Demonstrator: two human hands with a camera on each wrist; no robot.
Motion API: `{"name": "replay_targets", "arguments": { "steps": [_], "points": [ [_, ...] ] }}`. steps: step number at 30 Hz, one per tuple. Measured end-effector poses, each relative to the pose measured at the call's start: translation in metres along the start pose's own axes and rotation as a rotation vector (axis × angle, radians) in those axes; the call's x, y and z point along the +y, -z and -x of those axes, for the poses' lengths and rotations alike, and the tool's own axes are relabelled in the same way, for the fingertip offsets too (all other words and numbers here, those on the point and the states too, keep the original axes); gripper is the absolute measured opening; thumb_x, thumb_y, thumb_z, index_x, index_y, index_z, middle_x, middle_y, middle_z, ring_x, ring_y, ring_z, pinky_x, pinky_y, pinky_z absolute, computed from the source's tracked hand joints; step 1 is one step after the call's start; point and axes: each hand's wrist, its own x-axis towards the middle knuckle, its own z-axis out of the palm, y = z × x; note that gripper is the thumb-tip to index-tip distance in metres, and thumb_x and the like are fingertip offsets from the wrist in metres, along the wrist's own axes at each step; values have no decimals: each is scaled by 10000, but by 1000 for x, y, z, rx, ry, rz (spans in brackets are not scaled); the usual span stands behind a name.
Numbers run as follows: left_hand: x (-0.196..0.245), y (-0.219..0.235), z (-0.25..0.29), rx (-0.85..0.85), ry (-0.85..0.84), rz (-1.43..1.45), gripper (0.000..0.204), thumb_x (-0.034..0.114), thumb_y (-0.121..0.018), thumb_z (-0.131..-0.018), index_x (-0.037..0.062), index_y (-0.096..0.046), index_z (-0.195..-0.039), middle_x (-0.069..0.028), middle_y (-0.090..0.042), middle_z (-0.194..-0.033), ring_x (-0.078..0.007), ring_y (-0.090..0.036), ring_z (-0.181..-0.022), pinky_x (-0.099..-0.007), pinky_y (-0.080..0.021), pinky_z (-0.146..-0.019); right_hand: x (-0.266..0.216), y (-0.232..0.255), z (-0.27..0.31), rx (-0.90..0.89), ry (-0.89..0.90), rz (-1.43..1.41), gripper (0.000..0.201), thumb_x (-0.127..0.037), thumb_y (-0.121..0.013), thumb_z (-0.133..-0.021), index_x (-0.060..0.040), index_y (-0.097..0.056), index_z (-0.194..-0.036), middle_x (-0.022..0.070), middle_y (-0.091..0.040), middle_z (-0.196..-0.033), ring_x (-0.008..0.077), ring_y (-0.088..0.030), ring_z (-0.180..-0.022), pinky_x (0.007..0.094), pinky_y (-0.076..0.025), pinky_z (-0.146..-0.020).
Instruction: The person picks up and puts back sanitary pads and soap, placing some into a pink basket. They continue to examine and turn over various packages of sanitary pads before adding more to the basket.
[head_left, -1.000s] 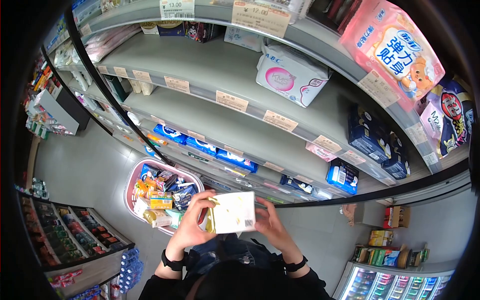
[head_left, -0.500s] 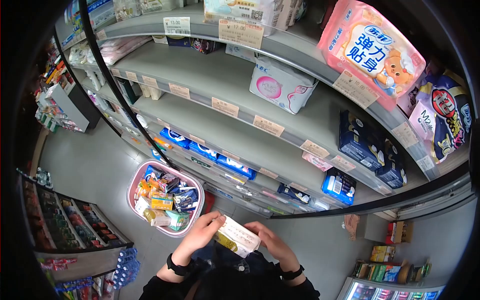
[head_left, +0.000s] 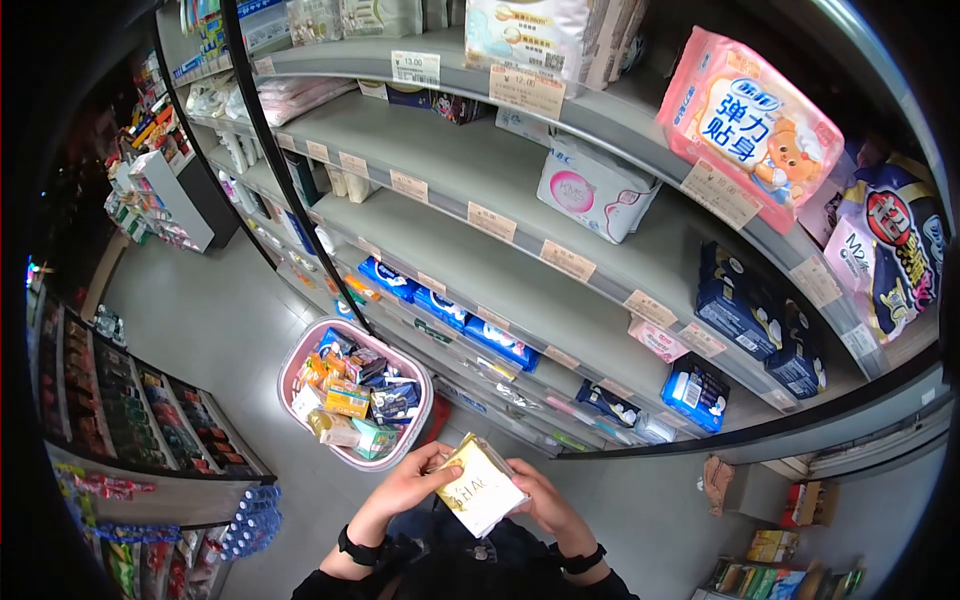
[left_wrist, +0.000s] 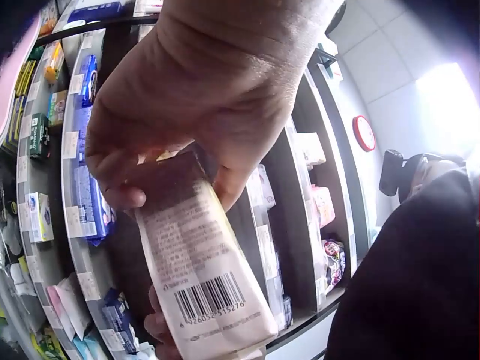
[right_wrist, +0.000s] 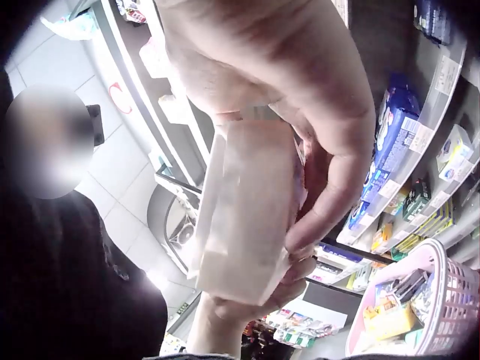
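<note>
In the head view, a white-and-gold packet (head_left: 482, 492) is held low in front of my body, its lettered face turned up. My left hand (head_left: 408, 484) grips its left edge, thumb lying over the top. On the other side my right hand (head_left: 545, 500) holds the right edge. The left wrist view shows a printed side of the packet (left_wrist: 199, 262) with a barcode near its lower end. Curled fingers of the right hand (right_wrist: 334, 172) wrap the packet's pale side (right_wrist: 251, 202) in the right wrist view.
A pink basket (head_left: 283, 392) full of boxes and packets stands on the floor at left. Ahead are curved shelves (head_left: 470, 180) holding pad packs, including a pink pack (head_left: 750, 125) and blue packs (head_left: 697, 392). A drinks rack (head_left: 150, 420) stands at far left.
The packet has been turned between both hands, from a plain white face, past a printed side, to the lettered face. The head view has swung a little, shifting shelves and basket rightward since half a second ago.
</note>
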Motion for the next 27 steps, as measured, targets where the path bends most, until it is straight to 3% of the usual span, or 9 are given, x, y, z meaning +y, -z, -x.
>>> {"name": "replay_targets", "arguments": {
  "steps": [3,7,10,11,16,20,24,26,27],
  "points": [
    [2,6,3,41,-90,-106,312,203,-711,-865,7,-558,-1053,12,-545,-825,-57,-494,-779,-211,-398,-674,13,3,-9,-22,86,281,368,-189,-500,-969,-18,-456,-1292,61,-569,-1167,116,-572,-1023,271,-475,-851],
    [-4,22,10,45,-133,-113,293,201,-740,-841,34,-554,-992,29,-511,-797,-47,-476,-765,-196,-377,-655,21,-11,-22,-97,109,343,453,-203,-667,-904,27,-471,-1242,69,-599,-1083,117,-578,-971,263,-463,-838],
    [-1,39,27,68,-153,-85,290,187,-748,-834,38,-546,-981,30,-515,-796,-42,-472,-747,-199,-378,-634,30,-35,-36,-153,123,356,530,-217,-672,-902,42,-415,-1286,102,-603,-1099,132,-583,-988,263,-467,-825],
    [-9,51,32,93,-151,-91,295,187,-752,-830,35,-546,-975,31,-514,-790,-43,-472,-743,-201,-377,-631,37,-40,-44,-180,106,365,628,-234,-690,-890,49,-351,-1336,124,-610,-1096,142,-593,-980,258,-474,-800],
    [-19,121,80,188,-131,-98,308,185,-775,-800,19,-561,-948,22,-530,-779,-52,-492,-737,-215,-400,-640,73,-101,-91,-251,25,467,699,-241,-710,-875,56,-315,-1370,117,-620,-1083,138,-604,-943,251,-480,-765],
    [-34,190,126,266,-153,-163,261,125,-764,-804,23,-573,-950,9,-570,-807,-59,-529,-757,-216,-422,-652,112,-170,-128,-284,72,453,715,-231,-713,-871,54,-305,-1384,129,-588,-1155,143,-582,-1015,268,-481,-836],
    [-15,241,178,287,-88,-157,242,117,-752,-810,15,-583,-951,-1,-573,-802,-69,-536,-748,-221,-427,-648,152,-234,-158,-322,46,414,669,-217,-711,-869,66,-345,-1353,132,-574,-1178,150,-575,-1038,285,-477,-870],
    [-21,268,194,291,-78,-142,244,119,-750,-812,17,-586,-960,-2,-571,-793,-71,-537,-743,-222,-428,-643,172,-257,-173,-359,88,543,613,-173,-679,-893,39,-338,-1357,101,-554,-1230,148,-544,-1126,295,-463,-930],
    [-28,283,201,277,-49,-149,242,119,-750,-813,17,-587,-960,-1,-571,-796,-71,-535,-746,-221,-427,-646,181,-264,-178,-339,25,591,615,-182,-699,-879,37,-354,-1339,107,-549,-1230,149,-535,-1130,308,-460,-930]
  ]
}}
